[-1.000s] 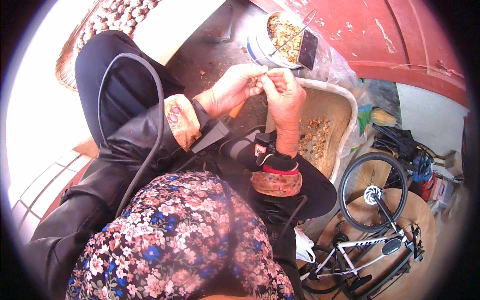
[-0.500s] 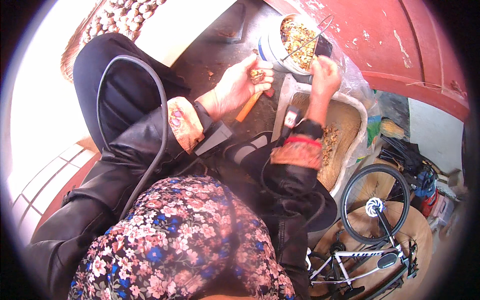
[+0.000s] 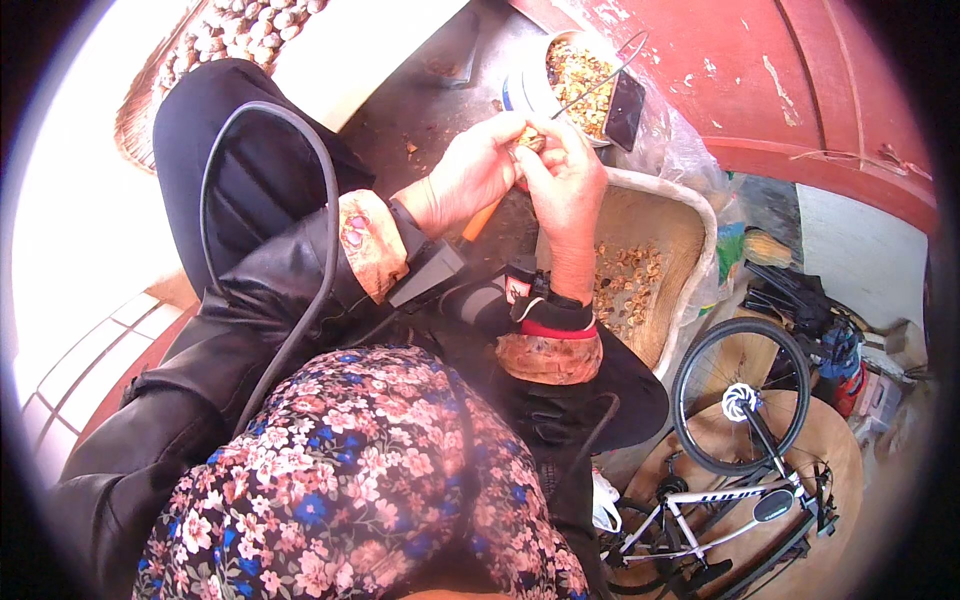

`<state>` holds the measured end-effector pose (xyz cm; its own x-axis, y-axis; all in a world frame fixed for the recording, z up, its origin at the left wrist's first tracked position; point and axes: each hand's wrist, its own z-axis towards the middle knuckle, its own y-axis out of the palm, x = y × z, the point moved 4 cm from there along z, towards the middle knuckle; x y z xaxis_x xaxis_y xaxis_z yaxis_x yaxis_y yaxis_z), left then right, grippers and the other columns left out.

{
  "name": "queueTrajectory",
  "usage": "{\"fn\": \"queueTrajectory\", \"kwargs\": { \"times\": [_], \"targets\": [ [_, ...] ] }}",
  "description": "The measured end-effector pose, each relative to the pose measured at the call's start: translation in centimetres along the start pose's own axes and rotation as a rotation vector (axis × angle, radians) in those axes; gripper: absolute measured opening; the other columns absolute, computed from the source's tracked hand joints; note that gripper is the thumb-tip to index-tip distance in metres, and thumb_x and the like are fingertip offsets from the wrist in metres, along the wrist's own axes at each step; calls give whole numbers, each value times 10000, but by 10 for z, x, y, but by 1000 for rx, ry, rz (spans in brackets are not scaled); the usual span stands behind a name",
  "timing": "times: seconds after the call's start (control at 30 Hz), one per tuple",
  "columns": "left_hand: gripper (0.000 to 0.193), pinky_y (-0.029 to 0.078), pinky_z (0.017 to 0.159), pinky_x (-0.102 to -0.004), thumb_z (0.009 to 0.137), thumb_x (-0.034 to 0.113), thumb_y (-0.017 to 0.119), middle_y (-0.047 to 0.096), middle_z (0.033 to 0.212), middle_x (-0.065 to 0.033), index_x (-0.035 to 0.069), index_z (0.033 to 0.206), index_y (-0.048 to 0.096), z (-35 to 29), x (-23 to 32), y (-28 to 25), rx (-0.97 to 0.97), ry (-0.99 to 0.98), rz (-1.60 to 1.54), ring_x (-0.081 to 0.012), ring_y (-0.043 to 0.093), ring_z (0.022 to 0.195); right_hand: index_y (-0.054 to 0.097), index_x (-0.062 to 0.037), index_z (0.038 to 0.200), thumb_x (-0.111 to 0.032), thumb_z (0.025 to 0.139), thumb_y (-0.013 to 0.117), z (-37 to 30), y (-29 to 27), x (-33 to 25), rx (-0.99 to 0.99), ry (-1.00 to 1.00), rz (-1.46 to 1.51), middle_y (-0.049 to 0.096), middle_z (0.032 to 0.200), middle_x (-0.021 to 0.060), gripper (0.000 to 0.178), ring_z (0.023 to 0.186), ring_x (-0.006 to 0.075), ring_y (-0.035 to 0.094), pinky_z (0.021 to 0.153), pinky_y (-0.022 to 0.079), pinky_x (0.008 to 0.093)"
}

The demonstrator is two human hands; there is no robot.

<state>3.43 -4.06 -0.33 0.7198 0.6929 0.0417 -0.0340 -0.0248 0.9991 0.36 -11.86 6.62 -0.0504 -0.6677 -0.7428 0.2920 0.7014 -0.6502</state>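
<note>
My left hand (image 3: 472,175) curls around a cracked walnut (image 3: 532,140), held up beside the bucket. Thumb and fingers of my right hand (image 3: 568,190) pinch the same nut from the other side. The fingers of both hands hide part of the shell. Just beyond them stands a white bucket (image 3: 518,95) with a wire handle, holding pale walnut kernels (image 3: 580,72). Under my wrists an orange handle (image 3: 481,220) shows, its far end covered by my hands. Right of my right forearm lies a trough-like basin (image 3: 706,235) with shell pieces (image 3: 628,280) in it.
A dark phone (image 3: 625,112) rests at the bucket's right rim, near clear plastic sheeting (image 3: 685,155). Whole walnuts (image 3: 245,35) fill a woven basket at the upper left. A red door (image 3: 760,70) stands behind; a white bicycle (image 3: 690,500) is at lower right.
My right hand has come from the bucket's rim, leftward and down, to the walnut in my left hand. Its fingers now grip the nut too. My left hand has barely moved.
</note>
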Motion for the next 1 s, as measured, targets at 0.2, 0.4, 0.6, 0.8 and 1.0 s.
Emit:
{"fn": "queueTrajectory", "kwargs": {
  "times": [0.2, 0.4, 0.6, 0.8, 1.0],
  "targets": [
    [235, 471, 867, -318, 886, 96, 513, 584, 1047, -106, -42, 1075, 532, -3, -2, 10, 106, -8, 357, -204, 577, 962, 606, -25, 993, 7, 684, 645, -9, -21, 8, 72, 55, 299, 590, 887, 42, 313, 745, 120, 589, 655, 489, 251],
    [213, 490, 781, -269, 877, 98, 539, 594, 1025, -88, -16, 1056, 555, -3, -1, 14, 99, 59, 459, -151, 587, 914, 560, 19, 1040, 37, 730, 611, -14, -23, 4, 71, 112, 468, 598, 950, 74, 315, 813, 126, 589, 699, 503, 248],
    [218, 494, 767, -257, 883, 114, 536, 595, 1011, -78, -8, 1063, 551, -5, -2, 16, 168, 35, 512, -137, 589, 893, 533, 28, 1064, 54, 756, 567, -15, -25, 1, 63, 124, 574, 597, 973, 104, 311, 863, 144, 590, 698, 510, 257],
    [186, 496, 765, -259, 863, 114, 572, 596, 964, -63, 3, 1012, 560, -6, 0, 21, 77, 43, 471, -136, 592, 858, 540, 18, 1076, 40, 786, 549, -14, -28, 5, -11, 137, 615, 587, 993, 75, 291, 848, 129, 584, 699, 510, 253],
    [115, 499, 776, -265, 849, 110, 593, 591, 908, -47, 19, 912, 560, -5, 1, 12, 193, 25, 471, -130, 584, 860, 563, -16, 1059, 8, 750, 598, -14, -22, 2, 5, 44, 309, 593, 987, 80, 312, 791, 131, 592, 662, 498, 264]
  ]
}}
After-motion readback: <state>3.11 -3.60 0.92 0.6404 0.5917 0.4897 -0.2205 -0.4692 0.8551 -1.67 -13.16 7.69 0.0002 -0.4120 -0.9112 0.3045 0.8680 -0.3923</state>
